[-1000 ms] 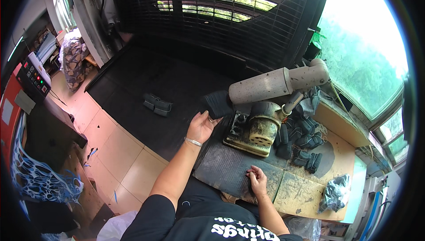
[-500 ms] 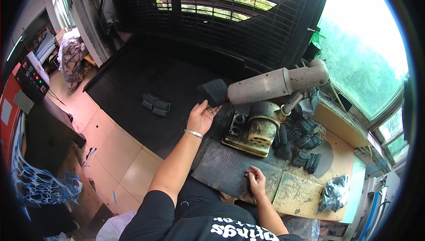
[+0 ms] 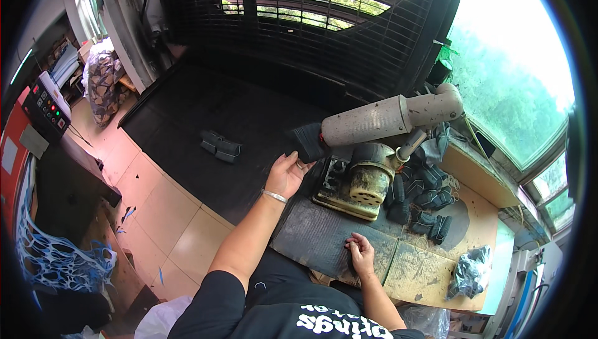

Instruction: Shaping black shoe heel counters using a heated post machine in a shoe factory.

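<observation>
My left hand (image 3: 286, 176) pinches the lower edge of a black bundle of thin layered pieces (image 3: 309, 141). The bundle is tilted and lies against the near end of a grey cylinder (image 3: 364, 122), where a small red spot shows; whether they touch is hard to tell. My right hand (image 3: 360, 253) rests at the edge of a dark-stained cardboard sheet (image 3: 324, 239). Its fingers are curled together, and what they may hold is hidden. Between the hands and the cylinder stands a dirty cream-coloured motor unit (image 3: 367, 183).
Two dark bundles (image 3: 220, 147) lie together on the black surface (image 3: 180, 108). Several more dark bundles (image 3: 430, 195) are heaped right of the motor unit, near a plastic bag (image 3: 471, 270). A black slatted grille (image 3: 299, 46) stands behind, windows (image 3: 511, 77) at right, a control panel (image 3: 50, 105) at left.
The black bundle has shifted right and slightly down and has turned at the cylinder's end. My left hand has dropped a little with it. My right hand stays in place.
</observation>
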